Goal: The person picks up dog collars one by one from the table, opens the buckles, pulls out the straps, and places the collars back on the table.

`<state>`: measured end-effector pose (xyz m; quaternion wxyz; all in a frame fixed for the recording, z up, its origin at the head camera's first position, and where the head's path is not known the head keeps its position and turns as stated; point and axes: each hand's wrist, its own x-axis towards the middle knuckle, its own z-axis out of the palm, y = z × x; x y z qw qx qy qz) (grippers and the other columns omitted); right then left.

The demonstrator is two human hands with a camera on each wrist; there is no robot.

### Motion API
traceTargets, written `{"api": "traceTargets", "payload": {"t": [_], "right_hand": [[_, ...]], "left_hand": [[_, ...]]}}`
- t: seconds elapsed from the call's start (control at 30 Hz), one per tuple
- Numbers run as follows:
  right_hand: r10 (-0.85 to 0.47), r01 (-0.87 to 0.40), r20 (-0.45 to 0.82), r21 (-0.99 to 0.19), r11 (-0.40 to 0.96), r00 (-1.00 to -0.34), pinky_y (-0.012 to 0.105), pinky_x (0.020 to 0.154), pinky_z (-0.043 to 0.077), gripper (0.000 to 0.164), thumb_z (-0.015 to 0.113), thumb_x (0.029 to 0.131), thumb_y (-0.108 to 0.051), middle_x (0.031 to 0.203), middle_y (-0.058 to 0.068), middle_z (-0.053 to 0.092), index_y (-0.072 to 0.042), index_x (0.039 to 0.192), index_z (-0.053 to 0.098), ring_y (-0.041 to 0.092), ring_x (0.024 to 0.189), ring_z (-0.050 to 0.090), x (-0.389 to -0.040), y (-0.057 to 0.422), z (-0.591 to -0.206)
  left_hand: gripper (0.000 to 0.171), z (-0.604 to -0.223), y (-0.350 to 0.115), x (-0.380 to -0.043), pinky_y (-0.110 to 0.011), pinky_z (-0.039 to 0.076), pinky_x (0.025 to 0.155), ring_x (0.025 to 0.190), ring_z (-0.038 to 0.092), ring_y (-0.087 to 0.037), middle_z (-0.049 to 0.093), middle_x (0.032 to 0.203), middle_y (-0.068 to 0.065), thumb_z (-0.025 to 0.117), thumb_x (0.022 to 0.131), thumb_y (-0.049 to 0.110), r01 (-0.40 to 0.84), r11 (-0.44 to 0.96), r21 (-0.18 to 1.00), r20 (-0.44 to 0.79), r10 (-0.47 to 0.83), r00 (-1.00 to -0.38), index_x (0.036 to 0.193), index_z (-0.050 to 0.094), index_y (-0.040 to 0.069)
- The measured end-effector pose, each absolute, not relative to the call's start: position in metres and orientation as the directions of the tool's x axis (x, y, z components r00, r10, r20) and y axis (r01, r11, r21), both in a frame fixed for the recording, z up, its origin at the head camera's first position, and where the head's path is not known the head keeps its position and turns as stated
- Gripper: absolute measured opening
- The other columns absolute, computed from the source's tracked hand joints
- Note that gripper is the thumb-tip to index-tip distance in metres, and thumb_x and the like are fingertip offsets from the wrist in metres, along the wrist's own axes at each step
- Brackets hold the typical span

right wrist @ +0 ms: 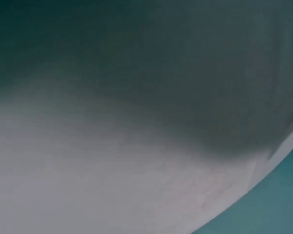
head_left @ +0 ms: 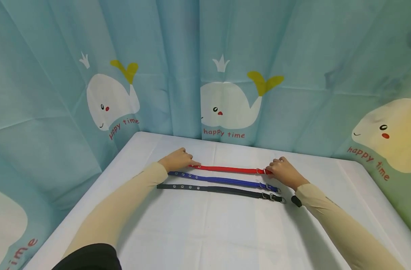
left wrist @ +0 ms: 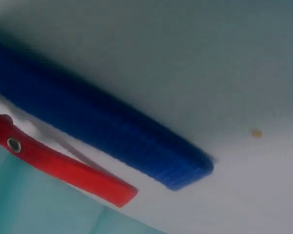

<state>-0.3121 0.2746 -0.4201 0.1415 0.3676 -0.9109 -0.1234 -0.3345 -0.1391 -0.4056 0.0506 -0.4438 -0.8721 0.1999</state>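
Observation:
A red collar (head_left: 229, 170) stretches between my two hands at the far side of the white table. My left hand (head_left: 177, 159) pinches its end with the eyelets, and my right hand (head_left: 286, 173) grips the buckle end, covering its tip. Nearer to me lies a blue collar (head_left: 225, 180), then a black collar (head_left: 225, 190), roughly parallel, buckles to the right. In the left wrist view, the red collar's tip (left wrist: 88, 179) pokes out beside the blue collar's end (left wrist: 117, 126), with only bits of fingers at the left edge. The right wrist view catches neither collar nor a clear hand.
The white tabletop (head_left: 205, 232) spreads in front of the collars. Behind and at both sides hangs a blue-green curtain (head_left: 185, 67) printed with whales, close to the table's far edge. A small yellowish speck (left wrist: 256, 133) marks the table surface in the left wrist view.

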Motion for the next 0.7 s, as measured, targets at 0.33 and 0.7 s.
{"api": "traceTargets", "payload": {"t": [0.33,0.7], "right_hand": [[-0.689,-0.645,0.088,0.285,0.709,-0.719,0.042,0.077,0.050,0.043,0.079,0.071,-0.017,0.089,0.005,0.072,-0.011,0.112,0.069,0.023,0.084,0.065,-0.309,0.277,-0.420],[-0.794,-0.705,0.121,0.396,0.589,-0.595,0.040,0.078,0.051,0.041,0.075,0.070,0.003,0.088,0.004,0.067,-0.014,0.107,0.071,0.020,0.083,0.063,-0.302,0.276,-0.421]], "left_hand": [[0.049,-0.403,-0.136,-0.332,-0.041,0.046,0.097,0.091,0.067,-0.017,0.070,0.101,-0.003,0.058,0.092,0.011,0.748,0.545,-0.379,-0.118,0.773,-0.623,0.135,0.051,0.032],[0.044,-0.410,-0.140,-0.331,-0.039,0.047,0.090,0.095,0.064,-0.018,0.067,0.105,-0.004,0.055,0.094,0.017,0.745,0.579,-0.331,-0.093,0.766,-0.636,0.135,0.051,0.031]]}}
